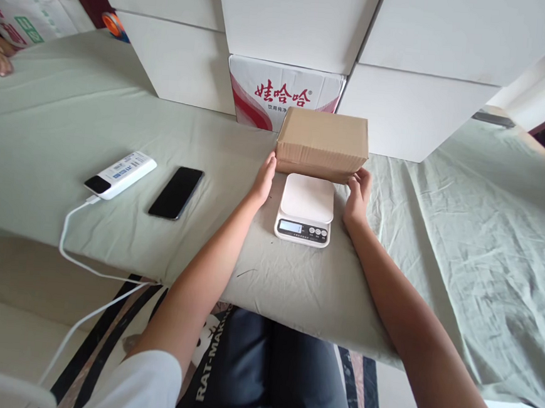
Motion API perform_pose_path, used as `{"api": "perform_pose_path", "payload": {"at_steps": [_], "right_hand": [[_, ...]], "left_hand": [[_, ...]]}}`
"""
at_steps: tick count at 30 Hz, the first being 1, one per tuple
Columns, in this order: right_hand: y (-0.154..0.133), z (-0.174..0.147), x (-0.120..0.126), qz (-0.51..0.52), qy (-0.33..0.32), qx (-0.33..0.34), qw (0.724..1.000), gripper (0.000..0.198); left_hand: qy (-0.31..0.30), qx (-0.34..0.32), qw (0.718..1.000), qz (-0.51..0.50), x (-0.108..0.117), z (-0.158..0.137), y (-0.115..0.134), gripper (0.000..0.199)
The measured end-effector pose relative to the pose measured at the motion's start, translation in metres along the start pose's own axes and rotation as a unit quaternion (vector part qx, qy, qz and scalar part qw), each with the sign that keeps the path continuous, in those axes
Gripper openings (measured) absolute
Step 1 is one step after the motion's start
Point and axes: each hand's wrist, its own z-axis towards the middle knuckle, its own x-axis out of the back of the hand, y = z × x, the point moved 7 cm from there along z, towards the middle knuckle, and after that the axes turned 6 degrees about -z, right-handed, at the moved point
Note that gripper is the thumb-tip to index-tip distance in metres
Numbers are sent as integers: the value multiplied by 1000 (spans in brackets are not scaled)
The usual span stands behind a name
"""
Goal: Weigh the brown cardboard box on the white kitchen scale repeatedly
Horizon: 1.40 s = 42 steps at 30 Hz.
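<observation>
Honestly looks like a makeshift work station in some ordinary room, can't tell if it's a home or a small workshop. There's a cloth-draped tabletop (229, 156) with a digital scale (307, 197) on it, big white boxes (296, 20) stacked up, a red-lettered drinking-water carton (281, 93) under the middle one, a printed sack (32, 15) off left, and light floor tiles (7, 334) with dark strips (371, 394).

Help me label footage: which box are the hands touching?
The brown cardboard box, between left hand and right hand; the red-printed box and plain white boxes behind are untouched.
</observation>
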Motion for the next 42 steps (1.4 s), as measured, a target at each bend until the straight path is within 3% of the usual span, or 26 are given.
{"api": "perform_pose_path", "payload": {"at_steps": [6, 9, 13, 23, 34, 42], "right_hand": [[-41, -10, 12, -3, 28, 76, 997, 41], [-51, -33, 27, -23, 51, 68, 996, 45], [-48, -69, 41, -11, 57, 36, 998, 43], [-31, -83, 45, -11, 41, 2, 999, 38], [-35, -85, 45, 3, 44, -5, 999, 34], [-34, -77, 58, 71, 137, -34, 987, 18]], "left_hand": [[5, -182, 983, 10, -1, -15, 37, 75], [51, -247, 968, -5, 5, -22, 45, 76], [91, -290, 952, -16, 9, -30, 51, 64], [91, -245, 963, -61, 10, -35, 49, 74], [91, -252, 962, -60, 8, -39, 54, 74], [213, -253, 941, -74, 35, -38, 52, 63]]}}
